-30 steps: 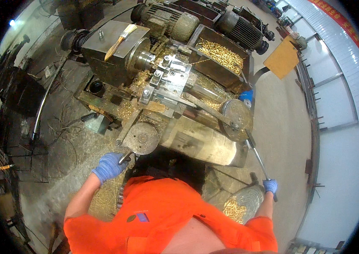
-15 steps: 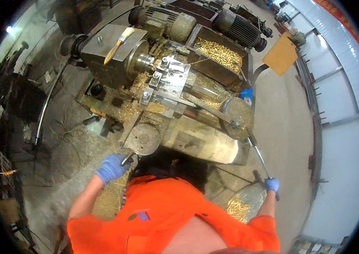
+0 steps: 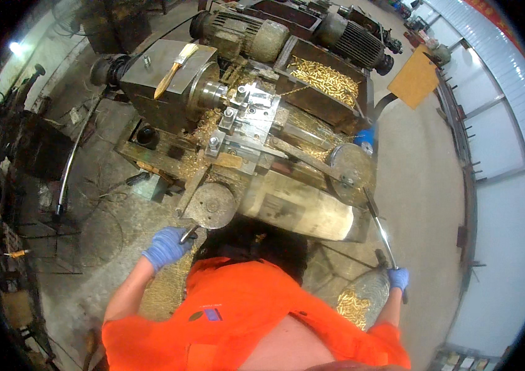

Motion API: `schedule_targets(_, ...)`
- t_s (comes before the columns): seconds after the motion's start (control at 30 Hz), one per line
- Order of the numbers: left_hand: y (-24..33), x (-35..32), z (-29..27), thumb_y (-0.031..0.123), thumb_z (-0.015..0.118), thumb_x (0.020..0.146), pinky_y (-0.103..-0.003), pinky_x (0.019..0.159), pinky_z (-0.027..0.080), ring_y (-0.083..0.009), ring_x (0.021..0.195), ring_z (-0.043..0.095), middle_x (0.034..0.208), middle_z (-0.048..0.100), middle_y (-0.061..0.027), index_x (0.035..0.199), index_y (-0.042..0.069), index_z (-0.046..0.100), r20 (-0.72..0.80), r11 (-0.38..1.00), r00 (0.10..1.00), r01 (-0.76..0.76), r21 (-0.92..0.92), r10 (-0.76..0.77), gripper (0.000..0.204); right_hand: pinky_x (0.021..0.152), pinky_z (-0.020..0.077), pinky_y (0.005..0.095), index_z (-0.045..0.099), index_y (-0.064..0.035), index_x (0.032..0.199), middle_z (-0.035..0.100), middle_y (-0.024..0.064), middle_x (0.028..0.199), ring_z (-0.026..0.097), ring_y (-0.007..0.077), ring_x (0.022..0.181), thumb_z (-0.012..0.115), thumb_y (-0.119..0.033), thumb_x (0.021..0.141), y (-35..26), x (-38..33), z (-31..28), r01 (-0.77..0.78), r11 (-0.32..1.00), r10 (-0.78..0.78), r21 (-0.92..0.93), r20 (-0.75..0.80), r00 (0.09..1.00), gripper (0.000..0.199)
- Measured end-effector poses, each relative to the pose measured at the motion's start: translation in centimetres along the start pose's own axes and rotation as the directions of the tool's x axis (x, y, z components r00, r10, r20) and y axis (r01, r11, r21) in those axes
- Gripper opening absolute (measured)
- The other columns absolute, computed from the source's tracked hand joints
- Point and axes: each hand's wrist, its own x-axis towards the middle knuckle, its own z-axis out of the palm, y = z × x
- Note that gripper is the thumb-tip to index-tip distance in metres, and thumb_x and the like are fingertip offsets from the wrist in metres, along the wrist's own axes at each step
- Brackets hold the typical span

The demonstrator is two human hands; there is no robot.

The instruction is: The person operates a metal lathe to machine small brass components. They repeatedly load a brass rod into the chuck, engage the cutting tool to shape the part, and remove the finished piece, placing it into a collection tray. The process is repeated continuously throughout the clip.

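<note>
My left hand (image 3: 168, 248), in a blue glove, is closed round the short crank handle (image 3: 189, 232) of a round metal handwheel (image 3: 211, 205) at the front of a small lathe. On the right, my gloved right hand (image 3: 398, 278) grips a long lever handle (image 3: 382, 235) that runs up to a larger round disc (image 3: 352, 174). Between them lies the tool slide (image 3: 251, 114), with metal blocks and bolts on it. Left of it is the spindle chuck (image 3: 213, 93), with brass chips around it. Whether a workpiece sits in the chuck is too small to tell.
A wooden-handled brush (image 3: 175, 71) lies on the headstock (image 3: 163, 68). Behind the slide, a metal bin (image 3: 312, 99) holds many small brass parts (image 3: 327, 79). More brass pieces (image 3: 353, 308) lie near my right forearm. Electric motors (image 3: 352, 42) stand at the back; a tan board (image 3: 414, 77) is at the right.
The whole view has shifted slightly. Both hands keep their grips, and the handwheel and lever stand at nearly the same angles as before.
</note>
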Motion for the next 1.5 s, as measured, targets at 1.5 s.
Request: schedule_targets(1.5,-10.1,15.2,-9.8,0.018,0.058,0.085,-0.025,0.051,0.039,-0.0079,0.057,0.049,0.066,0.060,-0.0033,0.083,-0.004,0.063,-0.699,0.691,0.593,-0.306,-0.655,-0.400,0.023,0.089,0.0425,0.0385,0.061,-0.0101,0.109,0.063,0.0176,0.098,0.058,0.0321,0.097,0.063,-0.030,0.069,-23.2,14.3,-5.7,0.418,0.886,-0.453,-0.200,-0.186,0.872,0.044)
